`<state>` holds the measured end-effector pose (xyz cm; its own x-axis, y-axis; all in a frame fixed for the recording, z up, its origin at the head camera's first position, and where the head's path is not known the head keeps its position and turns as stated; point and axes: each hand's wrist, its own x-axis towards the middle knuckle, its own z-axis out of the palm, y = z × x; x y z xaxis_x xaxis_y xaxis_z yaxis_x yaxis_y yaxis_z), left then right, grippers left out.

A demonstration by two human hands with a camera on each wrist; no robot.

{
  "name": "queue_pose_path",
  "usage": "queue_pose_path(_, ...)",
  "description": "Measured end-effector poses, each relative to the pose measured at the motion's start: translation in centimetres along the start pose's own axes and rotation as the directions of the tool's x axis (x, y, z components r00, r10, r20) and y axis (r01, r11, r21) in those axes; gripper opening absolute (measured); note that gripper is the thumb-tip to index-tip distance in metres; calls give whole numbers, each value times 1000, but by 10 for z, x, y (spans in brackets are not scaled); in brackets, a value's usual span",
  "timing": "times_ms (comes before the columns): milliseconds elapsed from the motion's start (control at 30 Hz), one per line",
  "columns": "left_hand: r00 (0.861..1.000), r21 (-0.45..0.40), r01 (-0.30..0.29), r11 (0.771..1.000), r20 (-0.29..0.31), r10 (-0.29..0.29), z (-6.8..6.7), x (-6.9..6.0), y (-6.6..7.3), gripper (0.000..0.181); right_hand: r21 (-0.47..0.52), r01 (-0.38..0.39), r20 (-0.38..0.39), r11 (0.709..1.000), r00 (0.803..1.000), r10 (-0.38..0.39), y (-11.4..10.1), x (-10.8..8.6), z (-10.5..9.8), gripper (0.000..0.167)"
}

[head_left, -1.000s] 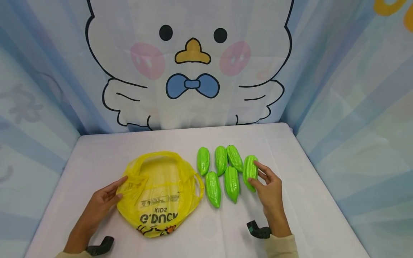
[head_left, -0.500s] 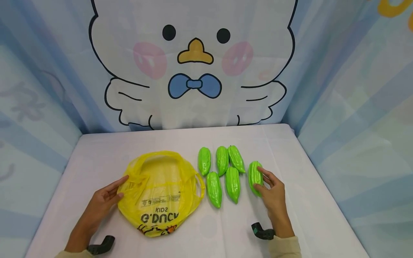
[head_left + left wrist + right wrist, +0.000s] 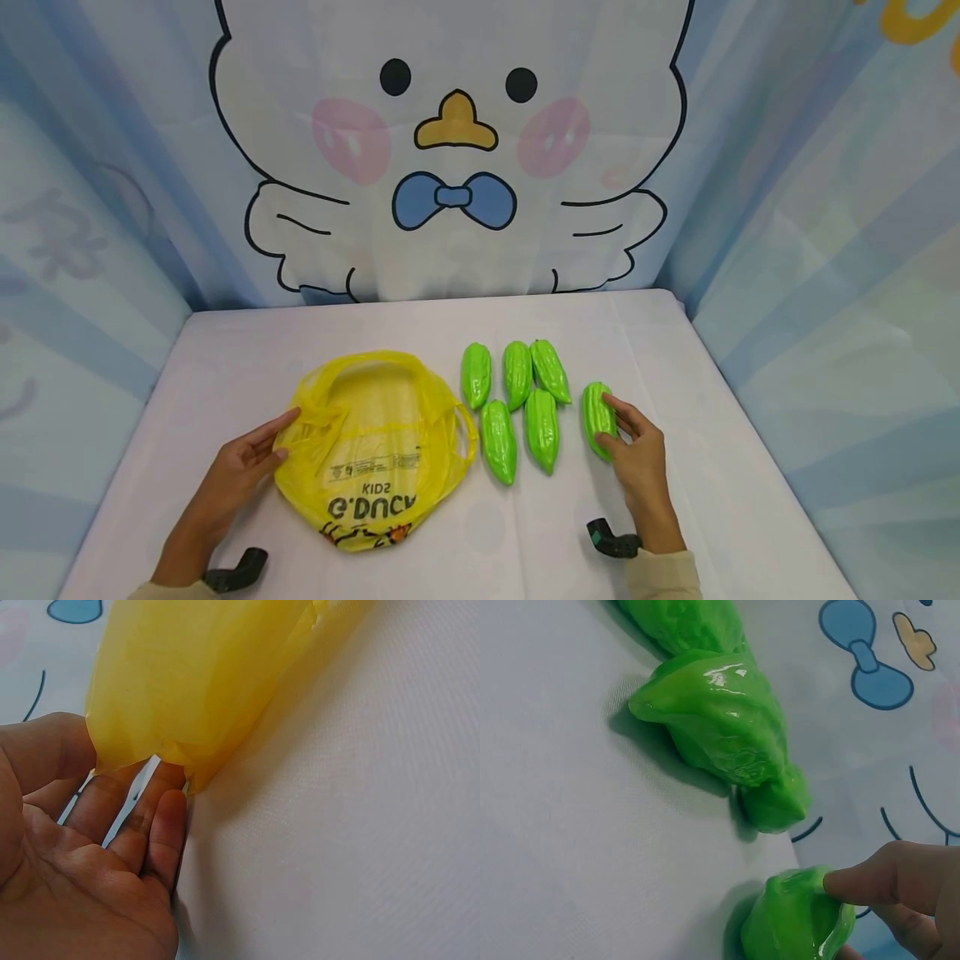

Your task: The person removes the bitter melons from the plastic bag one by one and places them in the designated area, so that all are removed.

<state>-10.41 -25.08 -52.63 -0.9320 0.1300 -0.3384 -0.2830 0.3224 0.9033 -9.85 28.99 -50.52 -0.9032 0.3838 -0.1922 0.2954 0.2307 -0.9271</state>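
Note:
My left hand (image 3: 238,468) holds the left edge of a yellow plastic bag (image 3: 375,442) with dark printed lettering, which lies flat on the table. In the left wrist view the thumb and fingertips meet the bag's edge (image 3: 187,682), and part of the fingers is hidden behind it. My right hand (image 3: 637,450) pinches a glossy green, ridged toy bitter melon (image 3: 597,417) between thumb and fingers. Between it and the bag lie several more bitter melons (image 3: 542,429), three at the back and two in front. The right wrist view shows the gripped bitter melon (image 3: 791,919) partly cut off below.
A white-covered table (image 3: 555,533) carries everything; its far edge meets a curtain (image 3: 450,250) printed with a cartoon bird. Side curtains (image 3: 825,333) hang to the left and right. A handle loop (image 3: 468,429) of the bag reaches close to the nearest bitter melons.
My right hand has moved the gripped bitter melon to the right and nearer to me, apart from the others. The left hand stays at the bag's edge.

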Motion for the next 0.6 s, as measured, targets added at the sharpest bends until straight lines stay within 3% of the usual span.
queue_pose_path(333,1000,-1,1,1000,-10,-1,2,0,0,70,-21,-2,-5,1000,1000,2,0,0,0,63)
queue_pose_path(600,1000,1,0,1000,-14,0,3,-2,4,72,-22,46,-32,999,998,-46,0,-2,1,60)
